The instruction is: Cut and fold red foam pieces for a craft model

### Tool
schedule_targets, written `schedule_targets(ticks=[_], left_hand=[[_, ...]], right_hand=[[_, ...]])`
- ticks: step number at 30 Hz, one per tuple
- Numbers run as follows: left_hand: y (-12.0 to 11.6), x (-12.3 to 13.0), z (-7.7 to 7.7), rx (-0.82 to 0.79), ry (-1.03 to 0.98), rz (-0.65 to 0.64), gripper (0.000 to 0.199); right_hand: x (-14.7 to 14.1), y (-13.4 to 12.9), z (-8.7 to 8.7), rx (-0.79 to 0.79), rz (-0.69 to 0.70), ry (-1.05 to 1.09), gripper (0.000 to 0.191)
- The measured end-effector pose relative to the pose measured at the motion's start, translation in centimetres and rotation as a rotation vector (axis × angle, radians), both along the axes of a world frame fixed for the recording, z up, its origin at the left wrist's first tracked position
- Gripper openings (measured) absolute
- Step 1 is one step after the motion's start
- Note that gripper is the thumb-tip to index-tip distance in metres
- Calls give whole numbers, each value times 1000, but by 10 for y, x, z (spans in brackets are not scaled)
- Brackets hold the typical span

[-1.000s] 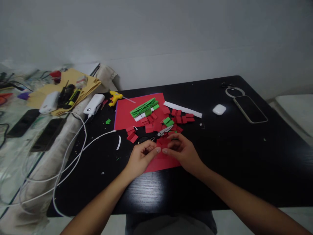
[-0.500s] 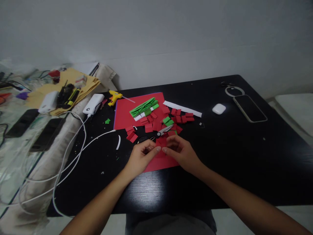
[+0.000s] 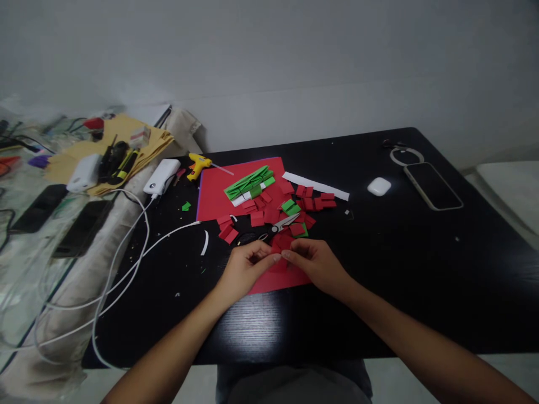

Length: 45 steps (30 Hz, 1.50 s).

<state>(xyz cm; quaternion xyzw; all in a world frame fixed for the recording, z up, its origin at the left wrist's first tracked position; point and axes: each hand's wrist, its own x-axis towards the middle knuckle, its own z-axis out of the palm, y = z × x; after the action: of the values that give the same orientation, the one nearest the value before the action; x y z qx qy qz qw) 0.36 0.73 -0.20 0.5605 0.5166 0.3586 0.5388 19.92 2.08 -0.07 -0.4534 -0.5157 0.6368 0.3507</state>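
Observation:
Between my two hands is a small piece of red paper (image 3: 281, 243), its lower edge pinched by thumbs and fingertips. My left hand (image 3: 250, 264) closes on its left side, and my right hand (image 3: 315, 260) closes on its right, the thumbs nearly touching. Beneath them lies a red paper sheet (image 3: 269, 283). Just beyond my fingers rest scissors (image 3: 285, 223) with the blades spread. Several folded red paper pieces (image 3: 257, 218) and a folded green piece (image 3: 290, 207) are scattered around them. Farther back, folded green strips (image 3: 249, 184) lie on a larger red sheet (image 3: 210, 196).
A yellow glue gun (image 3: 197, 166) and a white power bank (image 3: 162, 176) sit at the back left, with a white cable (image 3: 145, 252) looping down. A white strip (image 3: 315, 186), an earbud case (image 3: 379, 187) and a phone (image 3: 433, 186) lie to the right on the black table (image 3: 400, 269).
My fingers have shifted slightly on the red paper, with the right fingertips moving a little right and down. The view has moved slightly; the other things stay in place.

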Motion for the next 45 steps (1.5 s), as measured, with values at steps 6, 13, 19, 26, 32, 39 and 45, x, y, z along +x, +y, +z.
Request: schedule_targets(ticks=[6, 13, 19, 26, 32, 39, 45], left_hand=[[-1, 0, -1, -10, 7, 18, 29], [0, 1, -1, -27, -5, 5, 28], [-1, 1, -2, -11, -1, -5, 25], [-1, -1, -1, -9, 42, 36, 28], [-1, -2, -3, 31, 77, 80, 28], [-2, 0, -2, 70, 61, 94, 24], [-2, 0, 1, 67, 67, 82, 23]], right_hand=[[0, 1, -2, -3, 11, -14, 35], [1, 1, -3, 19, 21, -41, 31], [0, 0, -2, 31, 15, -89, 33], [1, 0, 0, 38, 5, -81, 32], [2, 1, 0, 42, 25, -83, 32], [1, 1, -3, 14, -4, -70, 29], [1, 1, -3, -14, -15, -48, 28]])
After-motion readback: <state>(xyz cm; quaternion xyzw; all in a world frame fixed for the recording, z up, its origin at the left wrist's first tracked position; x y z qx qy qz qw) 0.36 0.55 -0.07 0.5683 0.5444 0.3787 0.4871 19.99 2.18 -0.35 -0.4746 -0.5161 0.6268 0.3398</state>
